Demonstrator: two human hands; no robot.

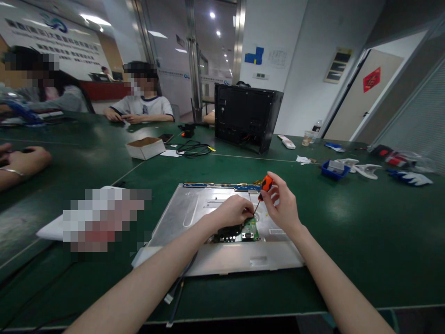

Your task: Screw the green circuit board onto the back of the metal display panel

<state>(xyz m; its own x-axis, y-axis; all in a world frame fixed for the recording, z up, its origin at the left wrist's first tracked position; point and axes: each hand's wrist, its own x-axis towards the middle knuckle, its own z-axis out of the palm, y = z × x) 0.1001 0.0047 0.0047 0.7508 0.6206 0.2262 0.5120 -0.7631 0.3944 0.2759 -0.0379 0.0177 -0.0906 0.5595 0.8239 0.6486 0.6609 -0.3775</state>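
Observation:
A silver metal panel point(194, 208), the back of a flat screen, lies on the green table in front of me. A small green circuit board point(251, 229) sits on it near the front edge. My right hand point(283, 204) is closed round an orange-handled screwdriver point(266, 184), tip pointing down at the board. My left hand point(232, 211) rests curled on the panel just left of the tip, fingers pressed on the board's edge. Black cables point(181, 283) run from under my left forearm off the table's front.
A black computer case point(245, 116) stands behind the panel. An open cardboard box point(145, 147) and coiled black wires point(191, 148) lie at back left. A blue tray point(334, 169), white gloves point(365, 169) sit to the right. Other people sit at the far left; one person's hand point(24, 160) rests there.

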